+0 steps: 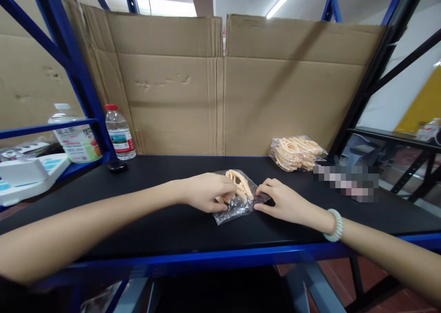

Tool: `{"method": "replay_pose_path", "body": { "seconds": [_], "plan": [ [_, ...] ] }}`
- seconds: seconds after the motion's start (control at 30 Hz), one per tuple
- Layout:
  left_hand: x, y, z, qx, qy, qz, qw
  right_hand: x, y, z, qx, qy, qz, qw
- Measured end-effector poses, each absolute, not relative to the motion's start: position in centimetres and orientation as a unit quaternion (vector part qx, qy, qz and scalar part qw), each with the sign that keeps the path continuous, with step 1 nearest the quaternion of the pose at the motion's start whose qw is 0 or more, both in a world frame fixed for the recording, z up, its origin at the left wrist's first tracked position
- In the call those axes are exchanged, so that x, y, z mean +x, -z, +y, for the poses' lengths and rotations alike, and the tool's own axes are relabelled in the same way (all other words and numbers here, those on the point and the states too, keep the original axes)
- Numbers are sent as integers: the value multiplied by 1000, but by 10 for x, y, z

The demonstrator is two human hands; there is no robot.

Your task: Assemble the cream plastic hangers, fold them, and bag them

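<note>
A small clear plastic bag (237,207) lies on the black shelf surface (165,221), with a peach-coloured hair claw clip (241,184) partly in it. My left hand (206,192) is closed on the clip at the bag's left side. My right hand (282,200) pinches the bag's right edge with thumb and fingers. A pale bead bracelet (336,225) sits on my right wrist.
A heap of bagged peach clips (296,153) lies at the back right. Two drink bottles (120,131) (77,138) stand at the left by a blue rack post (74,69). Cardboard sheets (220,83) wall the back. A small black object (116,166) lies near the bottles.
</note>
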State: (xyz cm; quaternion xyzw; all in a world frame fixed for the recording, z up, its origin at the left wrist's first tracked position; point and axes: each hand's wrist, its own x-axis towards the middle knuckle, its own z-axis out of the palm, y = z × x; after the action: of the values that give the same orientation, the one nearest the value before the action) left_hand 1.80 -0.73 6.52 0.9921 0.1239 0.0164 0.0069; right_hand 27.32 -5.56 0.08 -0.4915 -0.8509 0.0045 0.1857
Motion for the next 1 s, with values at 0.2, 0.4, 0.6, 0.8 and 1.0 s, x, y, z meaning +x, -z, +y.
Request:
{"method": "replay_pose_path", "body": {
  "seconds": [0.2,0.4,0.6,0.8,1.0],
  "plan": [
    [31,-56,38,999,-23,22,7,301,-9,-6,-429,-6,-896,112],
    [49,-48,79,995,36,73,60,308,-32,63,-392,-60,-916,53],
    [31,-40,97,977,-68,75,186,290,-40,48,-468,-7,-868,166],
    [3,-29,93,962,-94,122,227,227,-26,-47,-463,154,-862,137],
    [-2,-26,90,979,-91,95,155,169,-10,-55,-376,226,-890,125]
  ]
}}
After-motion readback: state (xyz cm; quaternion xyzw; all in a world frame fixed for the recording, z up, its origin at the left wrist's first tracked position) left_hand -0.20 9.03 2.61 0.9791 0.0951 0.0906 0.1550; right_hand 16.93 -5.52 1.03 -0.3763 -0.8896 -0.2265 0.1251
